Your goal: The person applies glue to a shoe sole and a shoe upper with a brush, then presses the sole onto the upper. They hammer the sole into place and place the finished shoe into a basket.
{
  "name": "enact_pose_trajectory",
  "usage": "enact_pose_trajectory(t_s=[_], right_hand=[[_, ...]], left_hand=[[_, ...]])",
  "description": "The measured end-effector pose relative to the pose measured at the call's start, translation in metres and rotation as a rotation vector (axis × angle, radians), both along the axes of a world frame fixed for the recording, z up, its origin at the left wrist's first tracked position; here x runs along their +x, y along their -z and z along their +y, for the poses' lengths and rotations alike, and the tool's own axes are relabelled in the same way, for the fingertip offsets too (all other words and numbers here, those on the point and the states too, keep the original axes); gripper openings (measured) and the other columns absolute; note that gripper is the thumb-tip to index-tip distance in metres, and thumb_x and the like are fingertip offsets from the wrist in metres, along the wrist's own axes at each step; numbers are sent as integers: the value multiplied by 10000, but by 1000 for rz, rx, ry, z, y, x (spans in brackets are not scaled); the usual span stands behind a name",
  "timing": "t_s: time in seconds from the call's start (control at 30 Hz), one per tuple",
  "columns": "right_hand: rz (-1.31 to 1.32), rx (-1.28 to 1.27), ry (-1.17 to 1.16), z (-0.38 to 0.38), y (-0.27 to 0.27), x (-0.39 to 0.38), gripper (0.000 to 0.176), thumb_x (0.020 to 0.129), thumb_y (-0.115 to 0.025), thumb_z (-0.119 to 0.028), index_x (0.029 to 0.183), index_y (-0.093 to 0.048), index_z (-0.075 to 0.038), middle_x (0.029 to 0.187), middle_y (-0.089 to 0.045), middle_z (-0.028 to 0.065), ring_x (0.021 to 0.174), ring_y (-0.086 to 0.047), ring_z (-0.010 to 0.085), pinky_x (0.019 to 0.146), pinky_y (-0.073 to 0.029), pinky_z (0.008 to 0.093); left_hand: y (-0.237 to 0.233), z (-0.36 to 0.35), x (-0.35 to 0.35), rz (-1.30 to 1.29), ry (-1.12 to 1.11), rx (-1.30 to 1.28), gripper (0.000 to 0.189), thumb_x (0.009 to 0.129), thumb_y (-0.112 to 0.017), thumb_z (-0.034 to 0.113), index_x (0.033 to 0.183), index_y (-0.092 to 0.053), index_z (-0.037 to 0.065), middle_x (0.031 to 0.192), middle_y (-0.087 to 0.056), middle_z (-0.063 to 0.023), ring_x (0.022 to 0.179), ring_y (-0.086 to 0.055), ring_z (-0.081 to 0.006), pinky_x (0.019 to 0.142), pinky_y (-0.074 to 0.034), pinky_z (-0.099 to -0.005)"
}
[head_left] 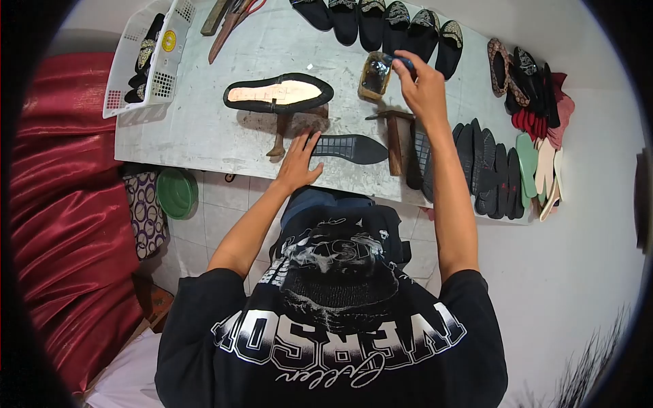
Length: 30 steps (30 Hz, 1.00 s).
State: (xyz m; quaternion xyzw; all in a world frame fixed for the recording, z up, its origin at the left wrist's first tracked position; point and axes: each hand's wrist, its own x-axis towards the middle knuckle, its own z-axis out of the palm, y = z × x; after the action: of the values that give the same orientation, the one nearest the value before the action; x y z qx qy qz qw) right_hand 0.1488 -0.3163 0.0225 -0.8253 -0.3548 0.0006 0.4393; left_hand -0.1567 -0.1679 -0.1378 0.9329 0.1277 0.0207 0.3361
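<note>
My left hand (299, 163) lies on the table with its fingers spread, touching the heel end of a black shoe sole (350, 149). My right hand (423, 88) is closed around the blue handle of a brush (403, 61). The brush's lower end is down in a small, stained, yellowish container (373, 76) of dark glue-like stuff; its bristles cannot be made out. Beyond my left hand, a black shoe upper (279, 93) rests bottom up on a metal stand (279, 132), its pale insole facing me. A hammer (396, 143) lies between the sole and my right forearm.
Several black shoes (371, 24) line the far edge. More soles (476, 163) and patterned shoes (498, 66) lie at right. At the far left are pincers (231, 27) and a white basket (119, 85) holding shoes. A green basin (176, 194) stands on the floor.
</note>
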Motion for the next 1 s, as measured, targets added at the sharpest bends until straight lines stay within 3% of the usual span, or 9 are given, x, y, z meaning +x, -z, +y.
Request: enact_pose_trajectory(t_s=[0.1, 0.33, 0.5, 0.77, 0.87, 1.0], right_hand=[[16, -18, 52, -2, -31, -12, 252, 989, -685, -247, 1151, -739, -62, 878, -735, 197, 706, -698, 326, 646, -525, 399], [79, 19, 64, -16, 40, -39, 249, 987, -685, -211, 1169, -721, -44, 894, -731, 199, 707, -693, 325, 660, -528, 388], [238, 73, 224, -43, 24, -87, 239, 1016, -639, -177, 1168, -725, -14, 784, -713, 117, 673, -665, 163, 640, -509, 319], [415, -78, 170, -74, 70, -142, 240, 1021, -663, -238, 1093, -730, -20, 695, -673, 134, 590, -622, 195, 593, -480, 342], [447, -97, 159, -71, 68, -148, 257, 1021, -660, -251, 1033, -727, -3, 672, -652, 145, 570, -607, 219, 585, -472, 356], [452, -184, 122, -71, 72, -144, 255, 1017, -660, -249, 1019, -723, -2, 661, -651, 149, 570, -624, 238, 580, -476, 362]], left_hand=[[4, 2, 2, 22, 17, 6, 866, 852, -772, 301, 1586, -365, 91, 1612, -333, -251, 1469, -343, -456, 1219, -314, -512], [19, 3, 3, -62, 10, 124, 805, 892, -751, 449, 1571, -420, 169, 1619, -355, -181, 1462, -362, -417, 1207, -325, -523], [24, 0, 0, -42, -35, 167, 712, 931, -711, 452, 1542, -464, 181, 1609, -377, -152, 1464, -369, -381, 1208, -331, -502], [23, 2, 2, -29, -55, 158, 661, 952, -695, 447, 1520, -497, 172, 1600, -391, -137, 1474, -363, -364, 1217, -328, -486], [23, 0, 2, -68, -41, 176, 674, 955, -691, 459, 1525, -485, 166, 1567, -422, -154, 1431, -396, -392, 1185, -359, -498], [20, 1, 3, -27, -50, 162, 653, 955, -690, 451, 1512, -503, 167, 1593, -404, -136, 1457, -381, -363, 1205, -342, -487]])
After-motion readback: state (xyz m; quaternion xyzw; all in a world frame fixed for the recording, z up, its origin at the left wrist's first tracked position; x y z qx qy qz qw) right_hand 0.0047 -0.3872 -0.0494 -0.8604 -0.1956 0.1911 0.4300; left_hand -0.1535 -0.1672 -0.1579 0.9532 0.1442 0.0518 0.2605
